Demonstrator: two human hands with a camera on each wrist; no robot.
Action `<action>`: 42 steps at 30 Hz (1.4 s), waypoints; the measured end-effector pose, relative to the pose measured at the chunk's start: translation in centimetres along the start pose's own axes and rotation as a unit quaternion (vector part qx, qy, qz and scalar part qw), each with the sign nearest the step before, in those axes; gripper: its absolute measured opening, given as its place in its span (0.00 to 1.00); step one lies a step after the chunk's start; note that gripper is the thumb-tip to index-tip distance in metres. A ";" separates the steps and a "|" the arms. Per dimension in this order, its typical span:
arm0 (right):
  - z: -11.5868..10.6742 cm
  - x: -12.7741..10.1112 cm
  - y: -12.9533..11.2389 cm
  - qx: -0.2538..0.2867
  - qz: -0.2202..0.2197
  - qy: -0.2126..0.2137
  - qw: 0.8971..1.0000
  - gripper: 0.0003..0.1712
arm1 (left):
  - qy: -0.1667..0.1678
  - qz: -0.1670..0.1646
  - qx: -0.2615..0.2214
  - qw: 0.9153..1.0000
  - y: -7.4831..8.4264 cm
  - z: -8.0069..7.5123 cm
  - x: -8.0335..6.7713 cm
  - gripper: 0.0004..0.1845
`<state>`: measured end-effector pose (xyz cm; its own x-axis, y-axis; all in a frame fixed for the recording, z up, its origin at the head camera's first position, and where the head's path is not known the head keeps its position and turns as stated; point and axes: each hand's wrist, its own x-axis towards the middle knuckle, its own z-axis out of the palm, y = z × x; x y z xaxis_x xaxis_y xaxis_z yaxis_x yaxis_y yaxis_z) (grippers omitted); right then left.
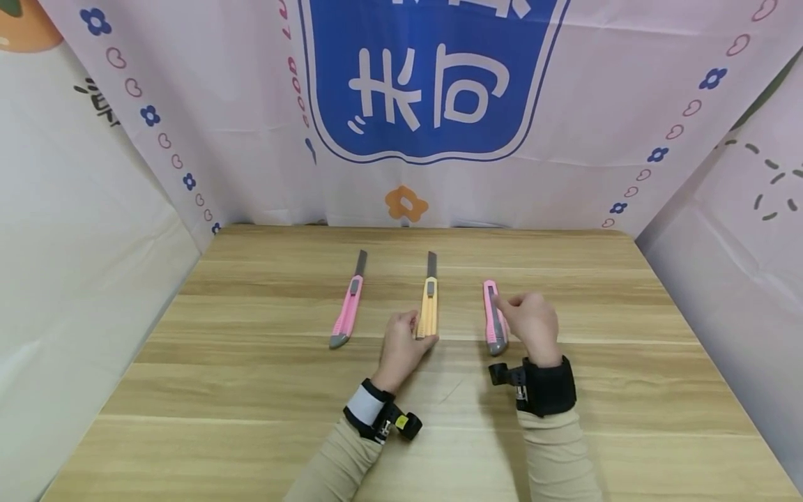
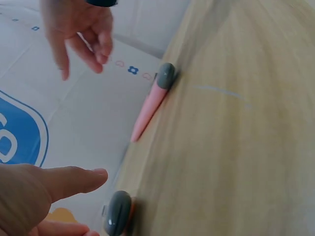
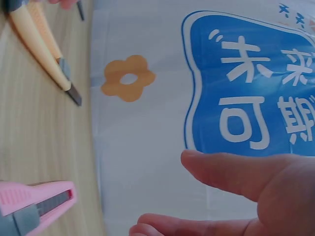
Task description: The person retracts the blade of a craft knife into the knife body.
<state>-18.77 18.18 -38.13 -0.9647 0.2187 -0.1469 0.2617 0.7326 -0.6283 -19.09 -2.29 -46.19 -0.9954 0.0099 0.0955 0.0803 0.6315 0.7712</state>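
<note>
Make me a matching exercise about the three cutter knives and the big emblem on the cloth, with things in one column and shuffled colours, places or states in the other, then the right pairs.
Things
1. Left knife
2. Middle knife
3. Right knife
4. Emblem

Descriptions
A. Pink and retracted, nearest the right hand
B. Blue with white characters
C. Pink and extended
D. Yellow and extended, nearest the left hand

Right pairs
1-C, 2-D, 3-A, 4-B
</note>
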 end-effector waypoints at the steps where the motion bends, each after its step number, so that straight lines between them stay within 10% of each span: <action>1: -0.1 -0.1 -0.1 0.005 -0.004 0.000 1.000 0.25 | 0.005 -0.003 0.004 1.000 -0.1 0.2 0.0 0.31; 18: -0.6 -0.7 -0.8 0.012 -0.037 0.001 0.999 0.25 | 0.029 0.002 0.022 0.999 -0.8 1.2 -0.2 0.23; 42: -0.6 -0.8 -0.6 0.013 -0.036 -0.016 0.999 0.26 | -0.032 -0.036 -0.026 0.998 -0.4 0.1 -0.1 0.22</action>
<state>-18.17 18.01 -37.18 -0.9815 0.1450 -0.1253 0.1916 0.7280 -0.6583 -19.07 -2.47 -46.56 -0.9999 0.0160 -0.0013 0.0084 0.5916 0.8062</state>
